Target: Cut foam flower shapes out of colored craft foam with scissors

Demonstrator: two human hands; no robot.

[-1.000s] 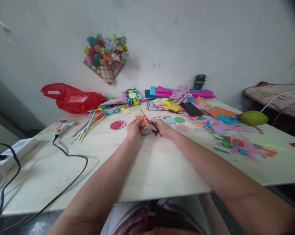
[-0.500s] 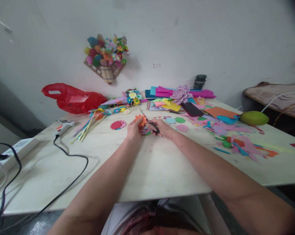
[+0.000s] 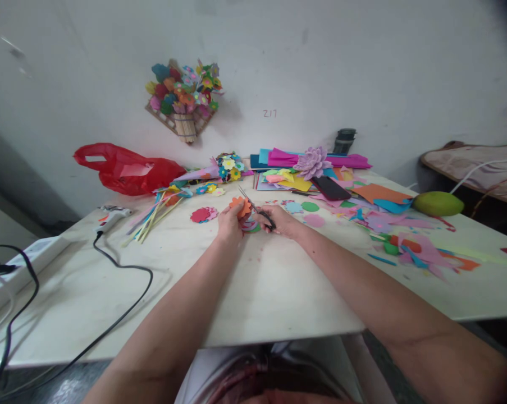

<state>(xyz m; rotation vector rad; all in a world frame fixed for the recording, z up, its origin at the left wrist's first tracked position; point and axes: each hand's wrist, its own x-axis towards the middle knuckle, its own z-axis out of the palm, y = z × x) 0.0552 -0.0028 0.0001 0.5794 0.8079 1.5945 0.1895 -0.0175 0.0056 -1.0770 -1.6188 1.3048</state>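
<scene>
My left hand (image 3: 230, 221) is closed on an orange paper flower shape (image 3: 240, 206), held just above the white table (image 3: 257, 280). My right hand (image 3: 281, 219) grips a pair of black-handled scissors (image 3: 257, 212), whose blades point up-left into the orange shape. Under both hands lie small pink and green paper pieces (image 3: 251, 227). A red and pink cut flower (image 3: 202, 214) rests on the table just left of my left hand.
A glue gun (image 3: 110, 216) with a black cord (image 3: 122, 269) lies at the left, beside a red plastic bag (image 3: 127, 171). Coloured paper sheets and scraps (image 3: 388, 224) cover the right side. A green oval object (image 3: 438, 203) sits far right. Paper flowers (image 3: 181, 98) hang on the wall.
</scene>
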